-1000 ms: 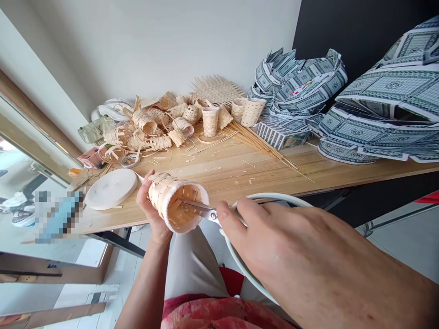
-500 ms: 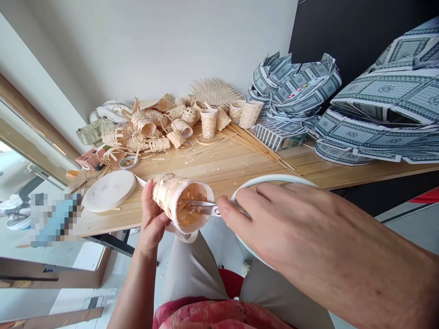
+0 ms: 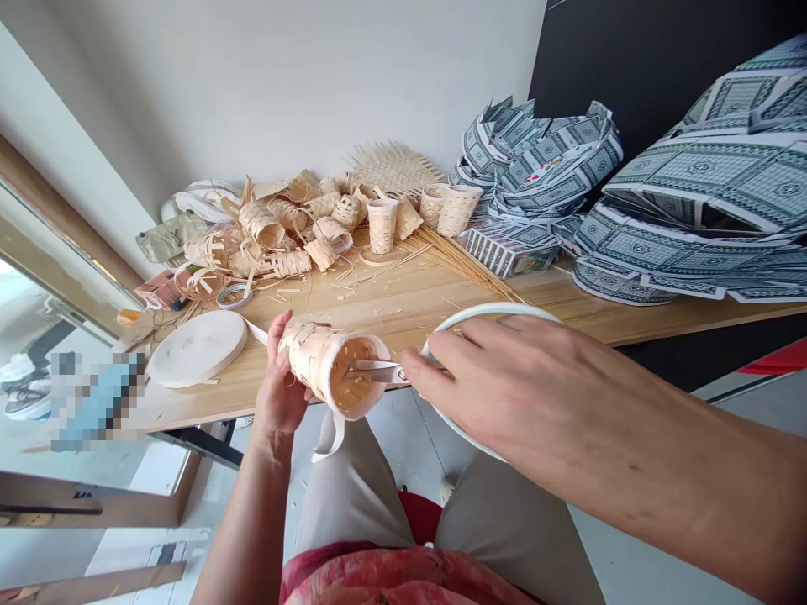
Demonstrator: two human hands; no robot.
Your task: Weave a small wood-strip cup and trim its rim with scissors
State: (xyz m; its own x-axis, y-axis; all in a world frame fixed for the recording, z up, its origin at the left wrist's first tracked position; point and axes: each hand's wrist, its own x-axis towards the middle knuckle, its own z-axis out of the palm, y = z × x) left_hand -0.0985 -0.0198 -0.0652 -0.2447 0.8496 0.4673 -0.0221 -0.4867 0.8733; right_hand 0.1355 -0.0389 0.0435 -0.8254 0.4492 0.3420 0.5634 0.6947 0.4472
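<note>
My left hand (image 3: 282, 391) is closed round a small woven wood-strip cup (image 3: 308, 357), tilted on its side with its mouth toward the right. White ribbon (image 3: 329, 437) edges the rim, and a loop of it hangs below. In my right hand (image 3: 498, 370) are scissors (image 3: 394, 372) with large white loop handles; their blades reach into the cup's mouth. The blade tips lie near the inner wall; whether they touch a strip I cannot tell. A flat roll of white ribbon (image 3: 198, 349) lies on the table left of the cup, its band running to my left hand.
Several woven cups (image 3: 283, 227) lie heaped along the wall, with one upright white-rimmed cup (image 3: 382, 225) in front. Thin sticks (image 3: 479, 267) and a tape ring (image 3: 234, 295) lie on the table (image 3: 391, 294). Folded-card baskets (image 3: 687, 218) stand at the right.
The cup has turned slightly in my left hand, and the ribbon loop under it now hangs lower and further left. The scissors remain inside the mouth; my right hand has risen slightly.
</note>
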